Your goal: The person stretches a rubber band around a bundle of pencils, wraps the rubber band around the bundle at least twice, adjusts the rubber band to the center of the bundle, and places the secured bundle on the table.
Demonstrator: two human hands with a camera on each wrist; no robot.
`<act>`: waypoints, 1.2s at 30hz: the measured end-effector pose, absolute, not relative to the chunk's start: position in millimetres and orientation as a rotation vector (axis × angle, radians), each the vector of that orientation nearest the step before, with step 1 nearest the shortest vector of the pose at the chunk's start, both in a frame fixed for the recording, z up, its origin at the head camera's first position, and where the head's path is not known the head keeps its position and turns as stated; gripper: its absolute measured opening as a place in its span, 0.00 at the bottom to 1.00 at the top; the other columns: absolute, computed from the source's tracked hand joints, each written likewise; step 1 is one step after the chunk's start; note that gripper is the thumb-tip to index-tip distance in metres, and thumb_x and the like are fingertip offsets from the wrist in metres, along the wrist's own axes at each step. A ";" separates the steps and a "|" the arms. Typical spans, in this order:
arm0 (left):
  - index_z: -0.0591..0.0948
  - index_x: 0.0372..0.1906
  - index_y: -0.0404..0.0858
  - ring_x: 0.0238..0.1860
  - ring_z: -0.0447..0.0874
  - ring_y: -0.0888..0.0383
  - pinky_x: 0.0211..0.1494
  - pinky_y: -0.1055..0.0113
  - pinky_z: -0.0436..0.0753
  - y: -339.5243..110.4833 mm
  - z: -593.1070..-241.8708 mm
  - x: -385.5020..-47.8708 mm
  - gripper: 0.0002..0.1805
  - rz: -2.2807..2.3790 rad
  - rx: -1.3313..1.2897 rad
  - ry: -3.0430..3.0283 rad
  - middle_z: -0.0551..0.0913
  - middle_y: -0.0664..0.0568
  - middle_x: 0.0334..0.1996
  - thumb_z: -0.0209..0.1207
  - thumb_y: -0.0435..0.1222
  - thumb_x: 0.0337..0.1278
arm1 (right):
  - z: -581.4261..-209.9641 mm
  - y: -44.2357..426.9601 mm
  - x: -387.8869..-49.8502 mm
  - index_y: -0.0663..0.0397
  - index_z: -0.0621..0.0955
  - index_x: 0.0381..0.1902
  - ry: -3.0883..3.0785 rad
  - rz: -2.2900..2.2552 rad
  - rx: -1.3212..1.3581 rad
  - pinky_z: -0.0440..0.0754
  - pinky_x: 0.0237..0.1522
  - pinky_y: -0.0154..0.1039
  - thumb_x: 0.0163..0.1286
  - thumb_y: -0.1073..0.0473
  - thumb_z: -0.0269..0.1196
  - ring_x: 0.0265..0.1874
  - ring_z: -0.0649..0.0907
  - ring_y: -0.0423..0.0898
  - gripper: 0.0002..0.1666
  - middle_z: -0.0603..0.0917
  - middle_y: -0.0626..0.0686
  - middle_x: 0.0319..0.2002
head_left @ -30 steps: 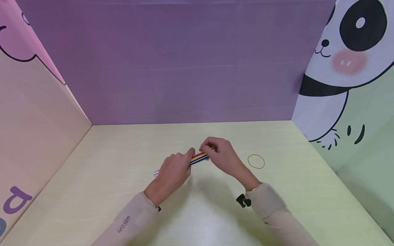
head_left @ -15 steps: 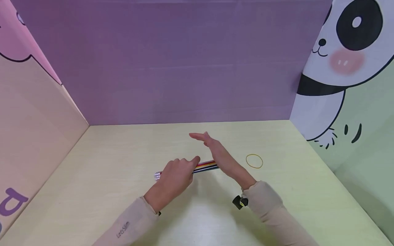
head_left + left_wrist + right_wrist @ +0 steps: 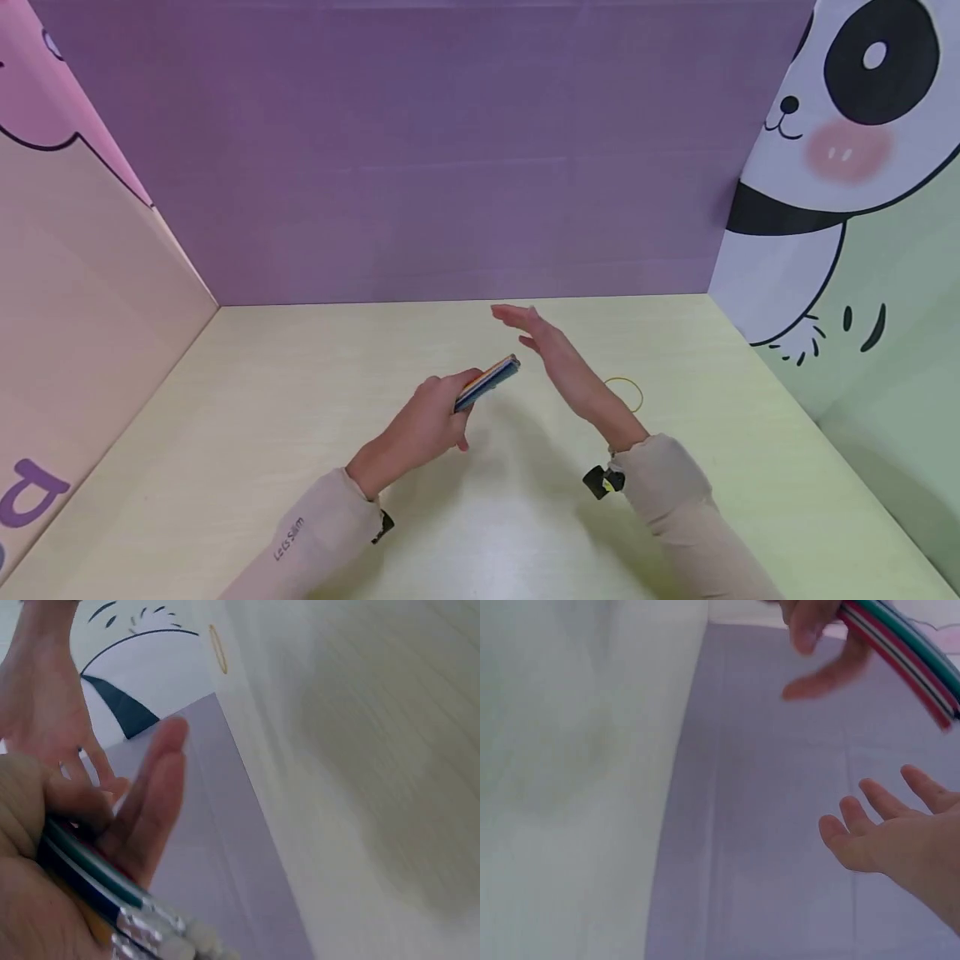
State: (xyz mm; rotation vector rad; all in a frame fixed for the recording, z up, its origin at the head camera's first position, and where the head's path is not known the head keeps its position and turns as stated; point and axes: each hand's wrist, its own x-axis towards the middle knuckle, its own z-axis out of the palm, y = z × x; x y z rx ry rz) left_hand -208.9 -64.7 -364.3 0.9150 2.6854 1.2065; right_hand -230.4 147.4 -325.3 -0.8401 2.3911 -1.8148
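Note:
In the head view my left hand (image 3: pixel 423 421) holds a bundle of coloured pencils (image 3: pixel 487 383) above the table, slanting up to the right. The pencils lie between the thumb and palm, while other fingers extend loosely. In the left wrist view, silvery ends with whitish tips stick out of the hand's near side. From the right wrist view, the bundle's (image 3: pixel 911 660) other end shows red, white, dark and green pencils. My right hand (image 3: pixel 562 367) is raised just right of the bundle, apart from it, fingers extended and holding nothing.
A thin yellow rubber band (image 3: pixel 642 396) lies on the table (image 3: pixel 300 375), partly hidden behind the right forearm. A purple panel (image 3: pixel 465 167) stands at the back, with printed panels on both sides.
The right hand has let go of the pencils, opened and drawn away to the right. The left hand has turned the bundle, whose far end now tilts up and whose silvery ends are hidden from the head view.

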 end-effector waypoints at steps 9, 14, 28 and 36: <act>0.73 0.65 0.38 0.29 0.89 0.38 0.29 0.49 0.87 -73.9 -365.4 -220.7 0.17 1.676 0.742 1.965 0.88 0.37 0.39 0.49 0.34 0.76 | -312.8 192.4 -231.1 0.45 0.67 0.73 2.669 -1.617 -0.634 0.62 0.72 0.57 0.79 0.38 0.46 0.71 0.66 0.50 0.32 0.67 0.49 0.71; 0.71 0.65 0.37 0.34 0.89 0.35 0.32 0.48 0.87 -71.9 -366.6 -218.4 0.19 1.765 0.679 1.745 0.86 0.34 0.41 0.51 0.37 0.76 | -317.7 202.5 -231.8 0.48 0.72 0.68 2.793 -1.457 -0.645 0.72 0.66 0.52 0.77 0.43 0.54 0.63 0.76 0.49 0.27 0.77 0.50 0.63; 0.71 0.57 0.33 0.29 0.90 0.42 0.30 0.52 0.88 -45.7 -367.7 -199.7 0.16 1.746 0.663 1.552 0.87 0.38 0.29 0.54 0.37 0.73 | -328.4 157.5 -215.8 0.50 0.80 0.53 2.532 -1.542 -0.967 0.82 0.55 0.43 0.69 0.54 0.67 0.48 0.84 0.43 0.16 0.85 0.46 0.43; 0.71 0.57 0.29 0.26 0.89 0.47 0.27 0.58 0.88 -46.5 -368.2 -199.1 0.16 1.767 0.669 1.530 0.86 0.42 0.25 0.53 0.36 0.74 | -330.3 153.2 -215.0 0.52 0.81 0.49 2.406 -1.694 -0.912 0.83 0.51 0.43 0.72 0.58 0.64 0.44 0.85 0.51 0.11 0.85 0.51 0.41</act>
